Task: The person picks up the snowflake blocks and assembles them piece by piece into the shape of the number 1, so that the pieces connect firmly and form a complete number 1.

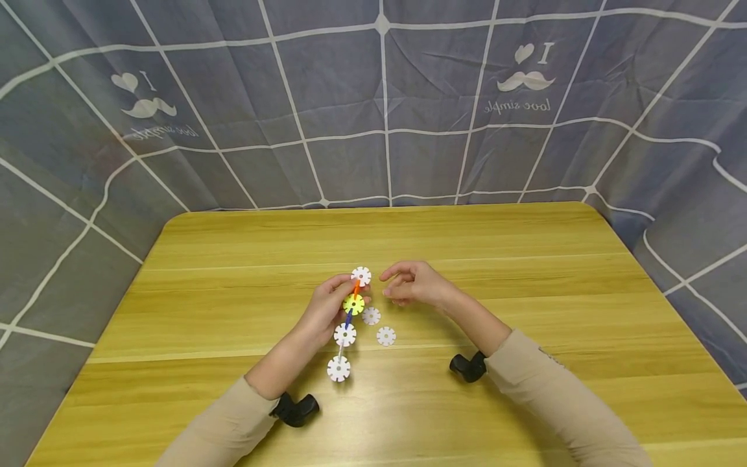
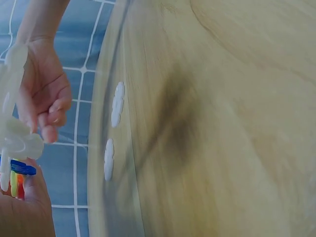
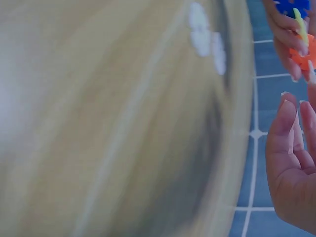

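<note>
My left hand (image 1: 324, 307) grips a chain of notched plastic discs slotted together at right angles. From the far end run a white disc (image 1: 361, 276), an orange disc (image 1: 357, 288) edge-on, a yellow disc (image 1: 353, 304), a blue disc (image 1: 348, 318) edge-on and further white discs (image 1: 338, 368) toward me. In the left wrist view, the blue disc (image 2: 23, 168) shows beside my left thumb. Just right of the chain's far end, my right hand (image 1: 421, 284) hovers with loosely bent fingers, apart from it. The right wrist view shows nothing held in that hand (image 3: 294, 168).
Two loose white discs, one nearer the chain (image 1: 371, 316) and one nearer me (image 1: 386, 336), lie flat on the wooden table (image 1: 233, 259). A grey curtain with white lines (image 1: 344, 162) hangs behind it. Black wrist mounts (image 1: 296, 410) sit at both sleeves.
</note>
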A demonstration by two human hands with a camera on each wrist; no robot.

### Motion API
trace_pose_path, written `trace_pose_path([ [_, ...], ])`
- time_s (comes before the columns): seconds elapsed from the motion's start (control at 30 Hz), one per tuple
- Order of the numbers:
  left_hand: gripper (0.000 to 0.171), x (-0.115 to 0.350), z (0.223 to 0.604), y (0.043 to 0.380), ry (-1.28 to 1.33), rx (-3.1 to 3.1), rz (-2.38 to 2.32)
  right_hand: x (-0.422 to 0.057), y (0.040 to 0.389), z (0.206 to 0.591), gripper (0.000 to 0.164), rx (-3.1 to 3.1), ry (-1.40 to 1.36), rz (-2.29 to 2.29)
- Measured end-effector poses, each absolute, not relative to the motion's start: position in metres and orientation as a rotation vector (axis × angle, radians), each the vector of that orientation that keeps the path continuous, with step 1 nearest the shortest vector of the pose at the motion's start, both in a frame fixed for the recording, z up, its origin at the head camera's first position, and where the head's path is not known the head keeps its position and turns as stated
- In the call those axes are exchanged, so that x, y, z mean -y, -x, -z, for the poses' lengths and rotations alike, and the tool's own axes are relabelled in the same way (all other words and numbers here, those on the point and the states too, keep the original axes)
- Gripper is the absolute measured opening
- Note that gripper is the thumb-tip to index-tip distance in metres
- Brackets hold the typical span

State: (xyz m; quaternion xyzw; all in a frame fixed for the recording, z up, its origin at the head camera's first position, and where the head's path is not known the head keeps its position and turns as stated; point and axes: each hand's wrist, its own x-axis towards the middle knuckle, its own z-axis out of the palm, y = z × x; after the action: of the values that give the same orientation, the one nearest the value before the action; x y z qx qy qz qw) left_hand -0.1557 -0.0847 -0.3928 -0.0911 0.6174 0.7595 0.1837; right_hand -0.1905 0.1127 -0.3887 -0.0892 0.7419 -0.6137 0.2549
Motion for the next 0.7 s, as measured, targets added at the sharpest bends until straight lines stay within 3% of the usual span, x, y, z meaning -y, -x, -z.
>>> trace_pose_path([
  [0.4, 0.023, 0.089, 0.396, 0.159, 0.290, -1.711, -2.192, -0.114, 0.172, 0.407, 0.025, -2.103, 0.423, 1.400],
  [0.7, 0.023, 0.088, 0.399, 0.161, 0.292, -1.674, -2.234, -0.103, 0.163, 0.410, 0.029, -2.381, 0.596, 1.060],
])
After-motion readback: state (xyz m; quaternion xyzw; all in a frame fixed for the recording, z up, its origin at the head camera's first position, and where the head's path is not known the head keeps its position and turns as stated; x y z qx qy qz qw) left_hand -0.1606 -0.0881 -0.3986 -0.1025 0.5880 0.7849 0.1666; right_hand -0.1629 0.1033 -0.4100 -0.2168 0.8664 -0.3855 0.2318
